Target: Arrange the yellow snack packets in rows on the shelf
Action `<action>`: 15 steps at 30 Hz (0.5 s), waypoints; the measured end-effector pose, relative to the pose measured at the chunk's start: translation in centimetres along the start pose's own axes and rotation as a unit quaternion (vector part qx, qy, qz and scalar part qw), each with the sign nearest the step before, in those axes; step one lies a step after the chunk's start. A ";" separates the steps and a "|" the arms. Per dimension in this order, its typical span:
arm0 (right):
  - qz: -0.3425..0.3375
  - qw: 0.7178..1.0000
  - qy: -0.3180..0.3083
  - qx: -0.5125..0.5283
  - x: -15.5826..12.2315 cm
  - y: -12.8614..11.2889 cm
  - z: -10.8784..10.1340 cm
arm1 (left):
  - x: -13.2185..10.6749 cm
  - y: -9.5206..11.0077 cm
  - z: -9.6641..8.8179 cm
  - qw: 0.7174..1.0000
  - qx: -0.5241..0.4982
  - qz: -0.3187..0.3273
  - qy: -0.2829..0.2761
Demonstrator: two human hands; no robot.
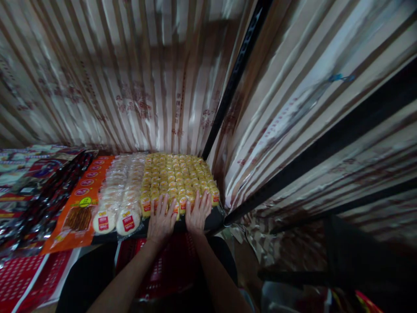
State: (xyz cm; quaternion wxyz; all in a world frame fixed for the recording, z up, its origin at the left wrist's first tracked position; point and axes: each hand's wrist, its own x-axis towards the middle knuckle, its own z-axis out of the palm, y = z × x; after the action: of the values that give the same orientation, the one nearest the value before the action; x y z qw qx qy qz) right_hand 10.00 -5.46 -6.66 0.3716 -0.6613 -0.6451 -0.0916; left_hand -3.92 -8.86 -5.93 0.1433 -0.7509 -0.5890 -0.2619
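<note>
Rows of small yellow wrapped snack packs [177,174] stand tightly packed on a dark shelf [213,219]. Flat against the front of these rows lies my left hand [162,219], its fingers stretched and slightly spread. My right hand [198,213] rests on the same front row a little further right, fingers also extended. Neither hand is wrapped round a pack. Just left of the yellow packs are two rows of round white wrapped cakes [128,221] with red labels.
Left of the cakes lies an orange snack bag [86,204], then dark shiny packets [48,191]. Red perforated baskets [26,278] sit below the shelf. A black metal post [234,78] and a slanting black bar [293,169] border the right corner, before corrugated printed sheeting [146,87].
</note>
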 end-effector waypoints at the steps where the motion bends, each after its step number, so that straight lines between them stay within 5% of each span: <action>1: -0.003 1.000 0.001 0.003 0.0 0.0 -0.1 | 0.0 0.0 0.0 1.000 0.003 0.003 0.003; 6: -0.034 0.998 0.016 0.057 1.1 0.0 -1.9 | -0.4 -0.1 0.0 0.998 0.005 0.038 0.039; 10: -0.102 0.986 -0.057 0.118 4.8 -0.9 -3.0 | -0.8 -0.6 -0.3 0.994 -0.028 0.089 0.065; 15: -0.171 0.966 -0.159 0.113 9.2 -3.7 -1.6 | -1.4 0.4 -0.7 0.978 -0.035 -0.170 0.114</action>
State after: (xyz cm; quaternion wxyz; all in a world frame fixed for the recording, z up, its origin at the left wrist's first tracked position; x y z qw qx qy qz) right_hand 8.56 0.39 1.37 0.3152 -0.5006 -0.8059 0.0259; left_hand -3.95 -10.45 -6.15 0.1370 -0.6093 -0.6785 -0.3868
